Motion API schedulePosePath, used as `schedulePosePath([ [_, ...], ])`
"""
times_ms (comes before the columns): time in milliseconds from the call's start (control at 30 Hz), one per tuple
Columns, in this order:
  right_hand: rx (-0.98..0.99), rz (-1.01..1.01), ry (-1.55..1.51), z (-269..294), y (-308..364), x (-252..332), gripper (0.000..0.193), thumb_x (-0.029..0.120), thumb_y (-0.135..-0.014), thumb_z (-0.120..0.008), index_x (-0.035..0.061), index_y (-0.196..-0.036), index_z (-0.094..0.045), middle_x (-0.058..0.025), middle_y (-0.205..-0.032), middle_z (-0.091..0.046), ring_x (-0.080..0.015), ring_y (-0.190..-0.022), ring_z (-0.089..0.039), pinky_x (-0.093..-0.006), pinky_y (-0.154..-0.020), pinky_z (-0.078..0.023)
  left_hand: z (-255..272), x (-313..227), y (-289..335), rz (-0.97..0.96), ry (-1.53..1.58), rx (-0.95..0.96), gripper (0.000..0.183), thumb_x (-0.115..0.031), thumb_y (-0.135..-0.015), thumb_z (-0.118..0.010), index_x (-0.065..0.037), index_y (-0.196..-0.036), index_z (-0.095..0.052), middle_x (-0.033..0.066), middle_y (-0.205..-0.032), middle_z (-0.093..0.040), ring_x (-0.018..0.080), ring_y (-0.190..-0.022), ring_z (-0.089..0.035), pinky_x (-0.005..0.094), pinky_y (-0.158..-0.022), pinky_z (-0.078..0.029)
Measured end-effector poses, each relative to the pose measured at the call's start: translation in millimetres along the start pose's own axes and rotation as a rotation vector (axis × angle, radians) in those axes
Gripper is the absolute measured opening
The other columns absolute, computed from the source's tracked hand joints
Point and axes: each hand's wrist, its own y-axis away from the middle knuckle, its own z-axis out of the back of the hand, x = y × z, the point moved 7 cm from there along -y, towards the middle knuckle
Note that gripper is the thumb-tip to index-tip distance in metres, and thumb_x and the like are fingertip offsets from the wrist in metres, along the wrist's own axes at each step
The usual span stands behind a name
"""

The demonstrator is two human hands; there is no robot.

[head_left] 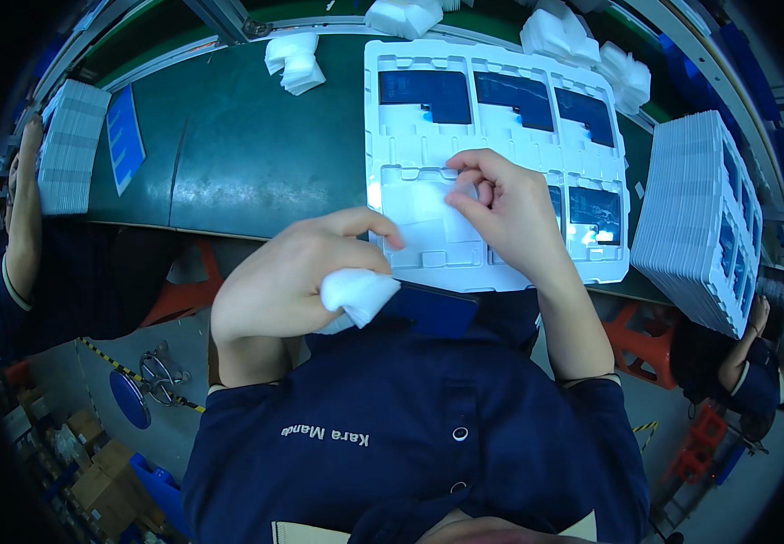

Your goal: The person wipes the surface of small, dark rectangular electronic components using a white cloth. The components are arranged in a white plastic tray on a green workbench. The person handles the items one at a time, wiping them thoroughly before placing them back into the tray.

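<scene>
My left hand (297,267) is closed around a folded wad of soft white sheet (360,295), its index finger stretched toward the tray's near left compartment. Above that compartment my right hand (505,204) pinches a thin, translucent white sheet (470,190) between thumb and fingers. The white plastic tray (374,136) lies in front of me. Dark, flat L-shaped pieces (428,95) fill its far row, and another dark piece (594,216) sits near right. My right hand partly covers the middle near compartment. Below the tray edge shows a dark blue flat piece (433,310); what supports it is hidden.
Stacked white trays (696,218) stand at right, and another stack (73,150) at far left. White foam-like bundles (295,63) lie along the far edge of the green table (256,136). A blue sheet (124,140) lies at left. Other people sit on both sides.
</scene>
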Motion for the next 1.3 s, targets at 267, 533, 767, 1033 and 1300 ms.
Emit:
schedulePosePath([
  [267, -0.204, 0.228, 0.132, 13.8, 7.8, 17.3, 0.031, 0.003, -0.07, -0.075, 0.0022, -0.098, -0.062, -0.0145, -0.108, -0.058, -0.029, -0.091, -0.061, -0.0345, -0.075, -0.051, -10.9, 13.8, -13.5, 0.062, -0.103, -0.006, 0.022, 0.002, -0.06, -0.057, 0.001, -0.081, -0.064, 0.0254, -0.11, -0.063, 0.0416, -0.12, -0.053, 0.04, -0.084, -0.048],
  [533, 0.158, 0.655, 0.354, -4.9, 55.7, 66.9, 0.039, 0.009, -0.062, -0.077, 0.0046, -0.096, -0.058, -0.0142, -0.117, -0.056, -0.0315, -0.107, -0.056, -0.0421, -0.088, -0.046, 1.3, 19.3, -17.4, 0.084, 0.183, -0.118, 0.019, 0.005, -0.068, -0.057, 0.003, -0.086, -0.065, 0.0186, -0.117, -0.063, 0.028, -0.113, -0.058, 0.0349, -0.088, -0.046],
  [767, 0.151, 0.519, 0.292, 5.9, 24.1, 44.4, 0.044, 0.015, -0.07, -0.076, 0.0044, -0.109, -0.058, -0.0132, -0.126, -0.054, -0.0328, -0.117, -0.052, -0.0452, -0.098, -0.041, 48.1, 32.4, 18.3, 0.183, 0.505, -0.833, 0.029, -0.012, -0.087, -0.062, -0.001, -0.113, -0.063, 0.0037, -0.095, -0.066, 0.006, -0.069, -0.051, 0.0226, -0.066, -0.042],
  [1033, 0.153, 0.458, 0.472, -13.6, 28.2, 33.3, 0.038, 0.022, -0.083, -0.07, 0.0054, -0.117, -0.06, -0.0124, -0.124, -0.056, -0.0318, -0.125, -0.048, -0.0435, -0.104, -0.038, 44.5, 37.2, 13.6, -0.258, 1.032, -0.919, 0.035, -0.017, -0.091, -0.049, 0.008, -0.116, -0.052, 0.0128, -0.099, -0.055, 0.0125, -0.071, -0.049, 0.0267, -0.066, -0.039],
  [1300, -0.094, 0.06, -0.637, -4.8, 48.6, 1.0, 0.028, 0.004, -0.081, -0.073, 0.001, -0.106, -0.061, -0.008, -0.099, -0.064, -0.0119, -0.086, -0.061, -0.0265, -0.078, -0.048, -30.9, 16.9, -51.1, -0.062, 1.066, -0.796, 0.022, -0.022, -0.094, -0.062, -0.001, -0.099, -0.058, 0.0115, -0.097, -0.062, 0.018, -0.094, -0.061, 0.0307, -0.082, -0.05],
])
